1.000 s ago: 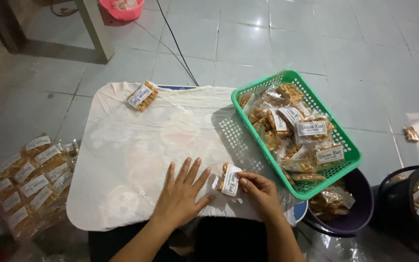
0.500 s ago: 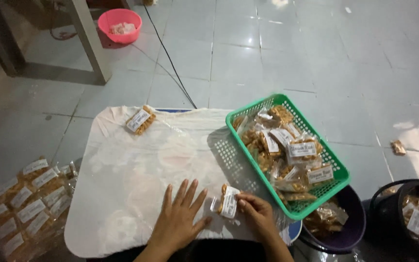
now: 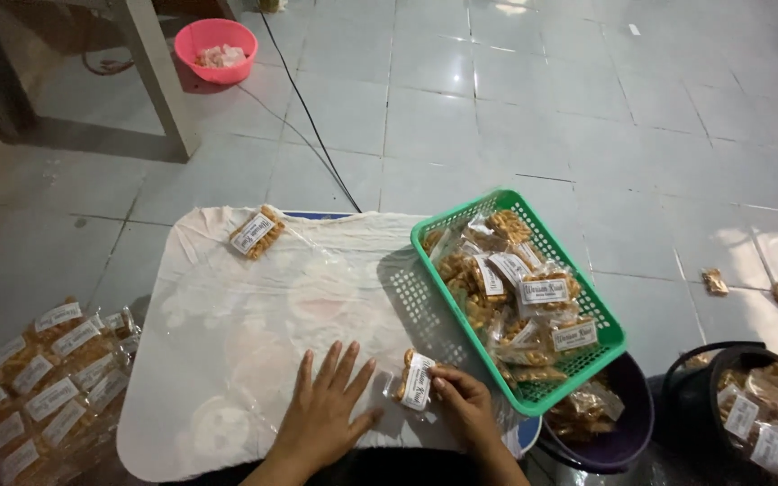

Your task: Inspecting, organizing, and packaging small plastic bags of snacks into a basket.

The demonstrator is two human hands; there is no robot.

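Observation:
My left hand (image 3: 324, 410) lies flat, fingers spread, on a white cloth (image 3: 227, 324) covering a low table. Just to its right, my right hand (image 3: 463, 403) pinches a small clear packet of golden snacks (image 3: 414, 378) with a white label, resting on the cloth. A green plastic basket (image 3: 429, 283) at the table's right side holds several similar labelled packets. One more snack packet (image 3: 255, 232) lies alone at the cloth's far left corner.
A pile of labelled packets (image 3: 38, 387) sits on the floor at left. A dark purple tub (image 3: 619, 418) and a black bucket of packets (image 3: 758, 409) stand at right. A pink bowl (image 3: 216, 49), a table leg (image 3: 150, 76) and a black cable (image 3: 312, 117) lie beyond on grey tiles.
The view has tilted up, so table and hands sit lower in frame. Both hands keep their pose; the right hand still pinches the packet beside the flat left hand.

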